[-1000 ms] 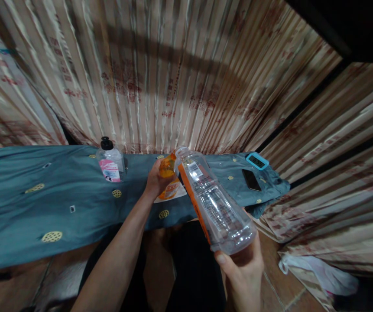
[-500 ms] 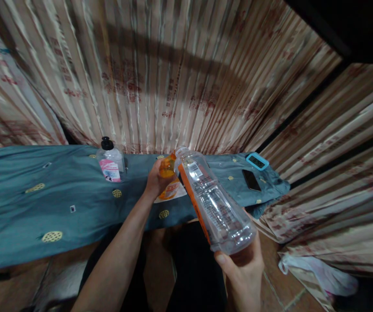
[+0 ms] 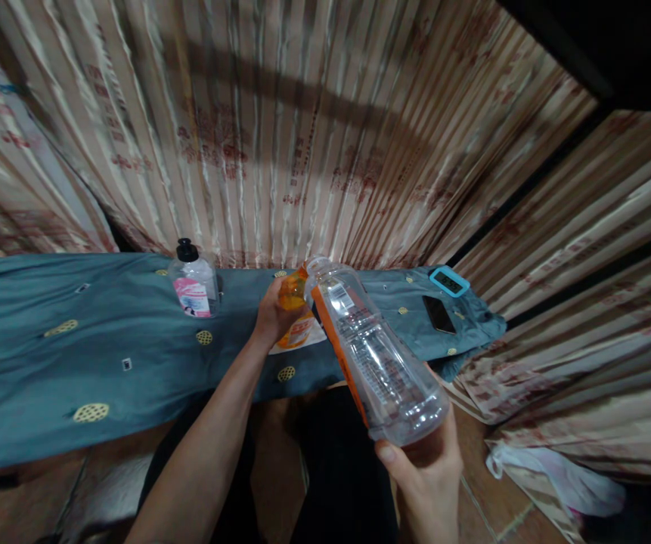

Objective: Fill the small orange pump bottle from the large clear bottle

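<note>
My right hand is closed round the base of a large clear plastic bottle with an orange label. The bottle is tilted, its base toward me and its mouth up and to the left. Liquid inside it cannot be made out. My left hand is wrapped round an orange see-through bottle, whose labelled lower part shows beneath the hand. The two bottle tops meet or nearly touch. Part of a white sheet lies under the orange bottle.
On the teal cloth-covered surface, a clear pump-style bottle with a black cap stands at left. A blue-framed digital clock and a dark phone lie at right. Pleated curtains hang behind. A white plastic bag is low at right.
Almost nothing differs. The clear bottle and my right hand have shifted very slightly; my left hand stays in place on the orange bottle.
</note>
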`<state>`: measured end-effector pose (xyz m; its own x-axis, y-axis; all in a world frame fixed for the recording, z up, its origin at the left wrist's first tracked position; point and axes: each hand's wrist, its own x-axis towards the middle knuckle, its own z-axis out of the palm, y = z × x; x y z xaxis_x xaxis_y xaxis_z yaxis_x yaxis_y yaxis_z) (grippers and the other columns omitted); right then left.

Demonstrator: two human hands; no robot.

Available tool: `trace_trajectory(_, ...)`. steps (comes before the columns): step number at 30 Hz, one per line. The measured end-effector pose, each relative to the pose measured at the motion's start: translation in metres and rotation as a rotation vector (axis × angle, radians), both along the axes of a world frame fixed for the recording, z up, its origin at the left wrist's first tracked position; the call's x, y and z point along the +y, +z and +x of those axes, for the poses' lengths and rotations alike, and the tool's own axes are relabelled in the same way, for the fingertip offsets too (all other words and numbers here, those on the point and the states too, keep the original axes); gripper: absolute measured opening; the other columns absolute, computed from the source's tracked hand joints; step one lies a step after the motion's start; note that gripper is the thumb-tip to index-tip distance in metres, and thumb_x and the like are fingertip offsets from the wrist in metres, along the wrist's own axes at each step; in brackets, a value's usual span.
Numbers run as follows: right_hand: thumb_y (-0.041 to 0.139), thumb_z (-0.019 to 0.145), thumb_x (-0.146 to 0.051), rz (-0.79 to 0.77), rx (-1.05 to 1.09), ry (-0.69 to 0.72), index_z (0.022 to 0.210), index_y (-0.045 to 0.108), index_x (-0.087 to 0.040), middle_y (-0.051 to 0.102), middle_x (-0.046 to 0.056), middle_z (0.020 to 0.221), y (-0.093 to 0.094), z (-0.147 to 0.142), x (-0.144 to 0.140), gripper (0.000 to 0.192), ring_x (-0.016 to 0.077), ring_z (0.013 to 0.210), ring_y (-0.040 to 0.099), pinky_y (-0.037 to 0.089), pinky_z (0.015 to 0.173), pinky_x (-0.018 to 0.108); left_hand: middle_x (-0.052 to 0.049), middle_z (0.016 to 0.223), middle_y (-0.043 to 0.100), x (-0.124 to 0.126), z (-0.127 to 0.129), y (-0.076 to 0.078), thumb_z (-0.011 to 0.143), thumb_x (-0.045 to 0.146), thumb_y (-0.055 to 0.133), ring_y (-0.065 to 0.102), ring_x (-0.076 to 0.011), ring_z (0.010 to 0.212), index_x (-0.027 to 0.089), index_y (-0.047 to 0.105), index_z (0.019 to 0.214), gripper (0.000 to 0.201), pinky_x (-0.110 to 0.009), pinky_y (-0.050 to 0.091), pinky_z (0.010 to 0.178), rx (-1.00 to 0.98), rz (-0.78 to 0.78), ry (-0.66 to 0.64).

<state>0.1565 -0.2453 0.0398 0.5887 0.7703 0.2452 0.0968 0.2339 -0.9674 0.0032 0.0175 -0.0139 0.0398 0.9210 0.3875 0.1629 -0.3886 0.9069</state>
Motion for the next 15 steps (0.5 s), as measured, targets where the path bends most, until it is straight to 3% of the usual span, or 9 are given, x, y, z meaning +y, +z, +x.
trace_trajectory(15,0.100,0.058,-0.031,0.011,0.028,0.058,0.153,0.047,-0.017,0.069,0.018,0.145,-0.0020,0.0037,-0.0008,0.110,0.0376,0.130,0.069,0.059,0.101,0.043,-0.009,0.110,0.075,-0.0021,0.0004,0.0032,0.063,0.034,0.085,0.072,-0.0267,0.100,0.018,0.064,0.112,0.055,-0.042,0.060,0.091,-0.013,-0.025,-0.009)
